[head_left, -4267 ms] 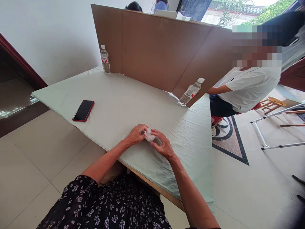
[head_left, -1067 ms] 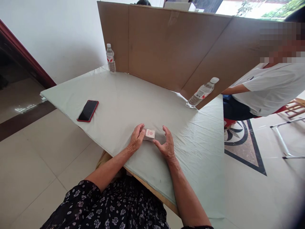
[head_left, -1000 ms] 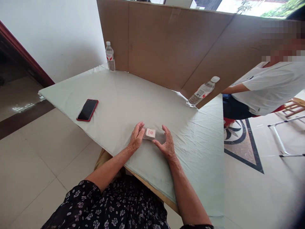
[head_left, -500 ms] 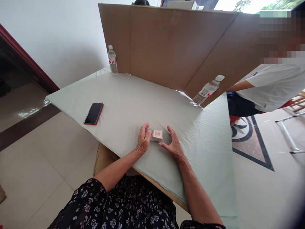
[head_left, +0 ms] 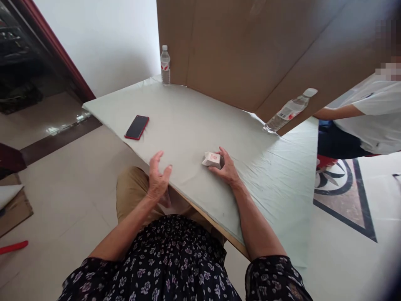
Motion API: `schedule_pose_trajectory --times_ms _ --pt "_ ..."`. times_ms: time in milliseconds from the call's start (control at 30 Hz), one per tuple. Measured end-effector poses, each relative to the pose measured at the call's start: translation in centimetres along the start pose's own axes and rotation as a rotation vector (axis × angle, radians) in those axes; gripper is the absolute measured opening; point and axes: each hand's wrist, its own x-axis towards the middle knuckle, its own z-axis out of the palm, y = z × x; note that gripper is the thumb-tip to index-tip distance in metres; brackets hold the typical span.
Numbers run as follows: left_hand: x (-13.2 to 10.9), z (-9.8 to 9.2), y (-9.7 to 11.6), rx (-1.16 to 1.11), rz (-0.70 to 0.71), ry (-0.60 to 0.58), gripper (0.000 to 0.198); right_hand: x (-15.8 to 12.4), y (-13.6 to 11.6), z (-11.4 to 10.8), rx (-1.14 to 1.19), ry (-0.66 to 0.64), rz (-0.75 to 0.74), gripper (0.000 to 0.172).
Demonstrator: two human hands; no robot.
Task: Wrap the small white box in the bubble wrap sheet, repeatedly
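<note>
A small whitish block (head_left: 212, 158) with red print, which seems to be in clear wrapping, sits on the cloth-covered table (head_left: 188, 121). My right hand (head_left: 227, 167) grips it from the right, thumb on the near side and fingers on the far side. Off to the left, my left hand (head_left: 158, 177) hovers by the table's front edge above my knee. Its fingers are curved and apart, and nothing is in them. A phone (head_left: 137, 127) in a red case lies flat beyond the left hand.
A tall cardboard panel (head_left: 225, 54) stands along the back. One water bottle (head_left: 165, 66) is upright at its left; another bottle (head_left: 290, 112) leans against it at the right. A person in a white shirt (head_left: 379, 113) sits beyond the right side.
My left hand has left the block's side and moved left to the table edge. My right hand has closed in on the block. The camera view has tipped downward.
</note>
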Motion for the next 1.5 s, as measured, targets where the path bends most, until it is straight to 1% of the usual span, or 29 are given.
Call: schedule_pose_trajectory --times_ms 67,133,200,233,267,300,333,400,433,467,500,567,633,733,867,967,1033,1100,1133,1200,1267,1333,1367,1433,1500 --pt "-1.0 -5.0 -1.8 0.151 -0.005 0.131 0.050 0.1 0.0 0.4 0.039 0.052 0.030 0.092" --pt "-2.5 -9.6 -4.4 0.260 -0.050 0.250 0.050 0.2 0.0 0.7 0.068 0.150 0.064 0.086" --pt "-4.6 -13.3 -7.5 0.336 -0.167 0.331 0.052 0.2 0.2 0.9 0.083 0.250 0.091 0.085" --pt "-5.9 -14.6 -9.0 0.366 -0.238 0.349 0.052 0.2 0.3 1.0 0.084 0.282 0.110 0.086" --pt "-7.2 -15.4 -10.4 0.396 -0.312 0.357 0.051 0.2 0.4 1.0 0.078 0.296 0.130 0.086" --pt "-8.6 -15.8 -11.6 0.418 -0.390 0.350 0.050 0.3 0.5 1.0 0.064 0.293 0.146 0.088" --pt "-9.8 -15.8 -12.4 0.420 -0.423 0.351 0.048 0.3 0.7 1.1 0.046 0.279 0.157 0.089" --pt "-11.8 -14.9 -13.4 0.412 -0.440 0.307 0.048 0.5 1.0 1.2 0.013 0.256 0.157 0.091" --pt "-12.5 -14.2 -13.5 0.425 -0.428 0.245 0.049 0.5 1.1 1.2 0.005 0.250 0.147 0.094" --pt "-12.9 -13.5 -13.6 0.446 -0.389 0.172 0.053 0.6 1.3 1.3 0.004 0.247 0.136 0.096" --pt "-13.0 -12.7 -13.5 0.477 -0.351 0.126 0.056 0.6 1.4 1.4 0.008 0.244 0.129 0.099" --pt "-12.7 -11.5 -13.3 0.521 -0.275 0.066 0.058 0.6 1.6 1.4 0.025 0.239 0.120 0.105" --pt "-11.9 -10.6 -13.0 0.551 -0.205 0.034 0.058 0.6 1.8 1.4 0.039 0.230 0.119 0.107" --pt "-11.1 -9.8 -12.8 0.598 -0.130 -0.017 0.057 0.5 1.7 1.3 0.031 0.220 0.133 0.102" --pt "-11.2 -9.7 -13.0 0.614 -0.087 -0.049 0.058 0.3 0.9 1.0 0.030 0.210 0.152 0.095" --pt "-11.5 -10.0 -13.0 0.596 -0.077 -0.042 0.057 0.3 0.3 0.8 0.044 0.181 0.155 0.092" --pt "-11.5 -9.8 -12.0 0.571 -0.033 -0.009 0.056 0.3 0.1 0.6 0.049 0.145 0.149 0.090" --pt "-11.0 -8.8 -9.8 0.522 0.068 0.021 0.058 0.3 0.2 0.5 0.056 0.111 0.130 0.088" --pt "-10.4 -7.8 -8.2 0.486 0.142 -0.004 0.061 0.3 0.3 0.5 0.063 0.098 0.117 0.088" --pt "-8.4 -5.2 -4.6 0.404 0.261 -0.067 0.062 0.2 0.5 0.5 0.073 0.087 0.089 0.087" --pt "-5.3 -1.5 -1.2 0.342 0.384 -0.180 0.056 0.2 0.6 0.6 0.069 0.088 0.071 0.087" --pt "-1.9 2.5 1.0 0.304 0.456 -0.327 0.050 0.1 0.7 0.7 0.057 0.089 0.060 0.087" --pt "-0.3 4.4 1.5 0.292 0.466 -0.386 0.050 0.1 0.6 0.7 0.050 0.088 0.056 0.087" --pt "2.3 7.7 1.4 0.293 0.445 -0.468 0.048 0.0 0.5 0.8 0.038 0.085 0.047 0.087" --pt "3.6 9.8 0.4 0.339 0.369 -0.556 0.045 0.0 0.3 0.8 0.025 0.087 0.036 0.087"
